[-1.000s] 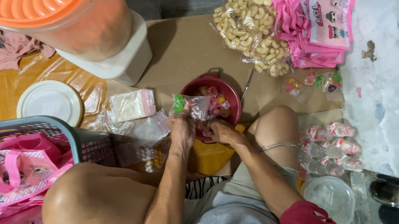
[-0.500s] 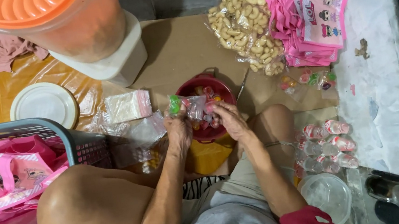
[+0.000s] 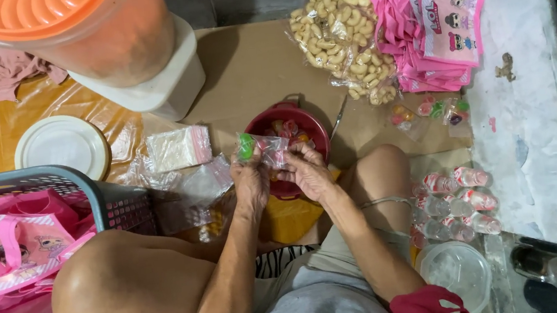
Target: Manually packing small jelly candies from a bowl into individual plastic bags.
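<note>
Red bowl (image 3: 316, 121) w/ candies (image 3: 287, 127).

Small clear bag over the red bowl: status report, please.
Left hand and right hand both pinch small clear bag with coloured sweets. Held above red bowl. Nothing blocking.

Both arms are bare from the shoulder down — no sleeves, watch or bracelet on either wrist. The left hand (image 3: 251, 180) and the right hand (image 3: 310, 174) wear no gloves, and no ring is discernible. Light grey fabric shorts (image 3: 323, 305) cover the lap, leaving the knees and thighs uncovered. At the lower edge of the view sits a fold of red cloth garment (image 3: 427, 307) — its full shape is cut off.
</note>
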